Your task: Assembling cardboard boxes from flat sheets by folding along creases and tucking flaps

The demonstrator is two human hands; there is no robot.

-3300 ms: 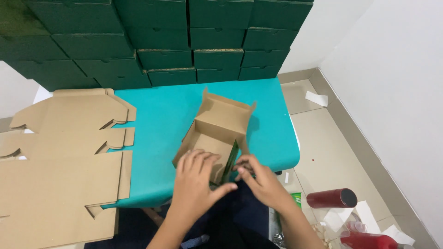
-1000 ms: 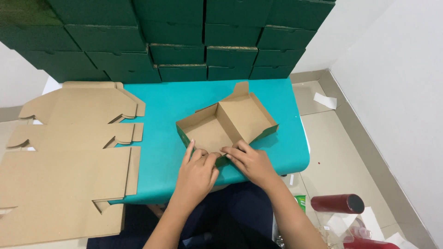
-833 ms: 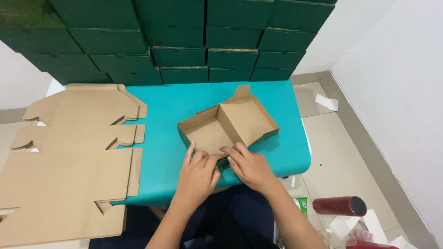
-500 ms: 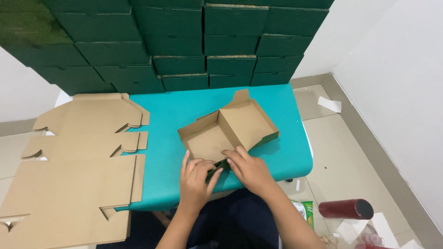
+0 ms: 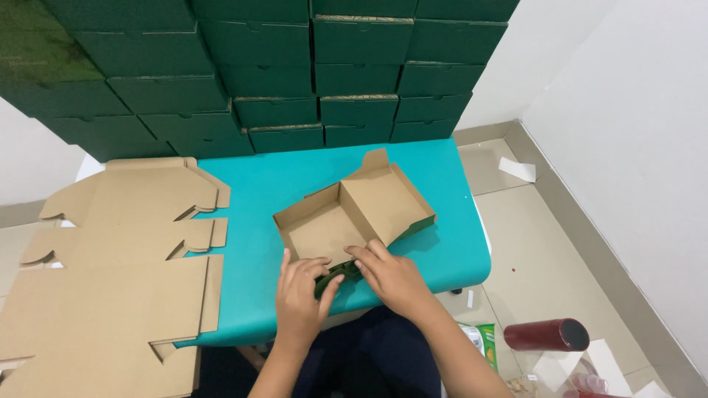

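The half-folded brown cardboard box with green outside is sitting nearly where it was, hands staying at its near edge. The left hand and right hand are pinching the front flap with curled fingers. Resting on the teal table, its long axis is running left-near to right-far.

one open cardboard box, two hands, three flat cardboard blanks, one maroon cylinder

A half-folded carton sits mid-bench, flat blanks to its left.
Stacked boxes stand behind; both hands rest at its near edge; a cylinder lies on the floor, right.
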